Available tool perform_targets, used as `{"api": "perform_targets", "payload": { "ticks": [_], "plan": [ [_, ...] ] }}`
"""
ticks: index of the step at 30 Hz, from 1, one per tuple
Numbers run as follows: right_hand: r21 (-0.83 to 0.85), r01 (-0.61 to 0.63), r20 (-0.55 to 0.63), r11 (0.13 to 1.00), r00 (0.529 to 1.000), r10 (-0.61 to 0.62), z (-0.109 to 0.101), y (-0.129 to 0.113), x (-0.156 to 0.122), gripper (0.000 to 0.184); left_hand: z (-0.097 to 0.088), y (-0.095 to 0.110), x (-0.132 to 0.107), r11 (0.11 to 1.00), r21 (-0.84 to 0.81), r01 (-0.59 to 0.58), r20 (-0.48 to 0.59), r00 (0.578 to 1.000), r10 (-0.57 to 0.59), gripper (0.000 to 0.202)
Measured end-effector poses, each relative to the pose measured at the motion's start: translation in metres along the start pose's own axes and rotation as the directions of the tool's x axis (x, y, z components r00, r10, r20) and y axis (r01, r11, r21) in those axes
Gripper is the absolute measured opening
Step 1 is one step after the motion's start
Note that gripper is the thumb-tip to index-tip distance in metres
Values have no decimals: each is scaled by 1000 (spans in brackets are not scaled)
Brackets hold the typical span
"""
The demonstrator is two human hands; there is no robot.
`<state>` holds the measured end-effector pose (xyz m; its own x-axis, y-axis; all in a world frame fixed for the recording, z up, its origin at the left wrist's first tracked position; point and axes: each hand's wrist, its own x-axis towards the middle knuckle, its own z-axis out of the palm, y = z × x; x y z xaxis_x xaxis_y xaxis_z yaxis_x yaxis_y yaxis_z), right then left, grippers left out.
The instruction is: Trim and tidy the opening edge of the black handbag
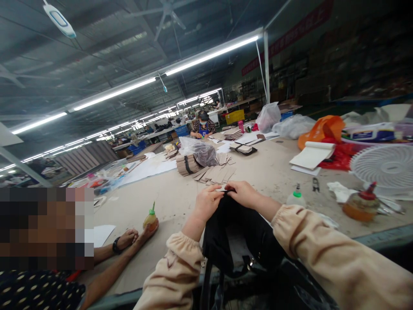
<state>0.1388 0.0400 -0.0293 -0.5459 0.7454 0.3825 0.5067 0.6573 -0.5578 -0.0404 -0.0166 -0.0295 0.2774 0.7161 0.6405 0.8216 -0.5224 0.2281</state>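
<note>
left hand (207, 204) and right hand (244, 193) pinching top edge of limp black bag (217, 236), probably fabric; flat brown pieces (218, 174) beyond.

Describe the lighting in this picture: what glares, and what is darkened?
Head view: tube lights glare white; head view, upper right: a red banner hangs in deep gloom; head view, lower middle: black material shows little fold detail.

Both hands (209, 204) pinch a black bag (217, 234) by its edge (red-capped bottle (361, 209) at far right).
</note>
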Motion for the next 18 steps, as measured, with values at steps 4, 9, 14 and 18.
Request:
{"api": "perform_targets", "payload": {
  "ticks": [4,9,14,18],
  "plan": [
    [-1,-3,2,1000,1000,3,0,1,0,16,1,0,1,999,-32,28,-10,1000,-28,18],
    [-8,4,0,1000,1000,-4,1,2,1,17,3,3,3,993,-77,92,17,996,-91,18],
    [-15,12,3,1000,1000,-12,0,1,1,19,4,5,6,981,-119,154,17,988,-153,14],
    [-19,18,11,1000,1000,-18,-1,-1,1,20,2,9,8,972,-130,196,34,981,-193,11]
  ]
}}
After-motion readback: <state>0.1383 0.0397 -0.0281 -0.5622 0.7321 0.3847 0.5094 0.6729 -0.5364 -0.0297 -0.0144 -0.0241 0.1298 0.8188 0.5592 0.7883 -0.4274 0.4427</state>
